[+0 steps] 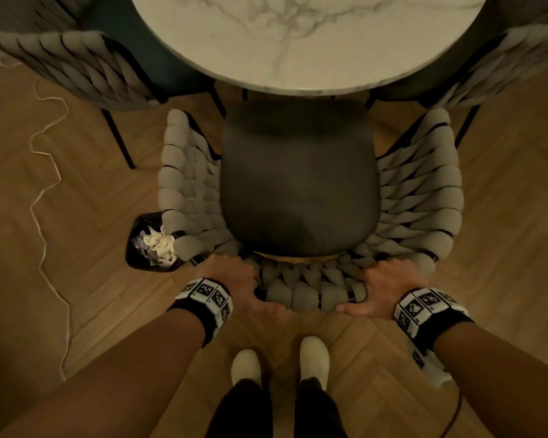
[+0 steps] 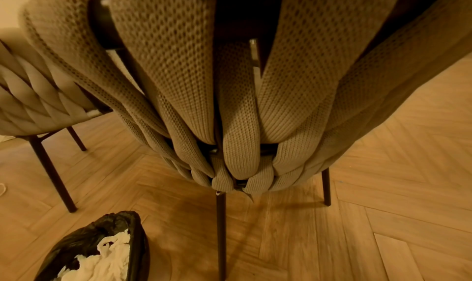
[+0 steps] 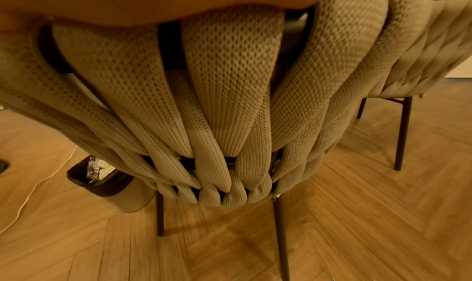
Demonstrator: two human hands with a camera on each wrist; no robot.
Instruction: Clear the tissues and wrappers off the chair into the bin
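Note:
The woven beige chair with a dark seat cushion stands before me, its front under the marble table. Nothing lies on the seat. My left hand grips the top of the chair's backrest on the left, thumb behind and fingers curled over the woven bands. My right hand grips the same backrest on the right. The black-lined bin sits on the floor left of the chair, holding white tissues and a clear wrapper. The wrist views show the backrest's knitted bands close up, the bin below.
A round marble table stands ahead. Two more woven chairs flank it, one at left and one at right. A white cable snakes over the herringbone wood floor on the left. My feet in white socks stand behind the chair.

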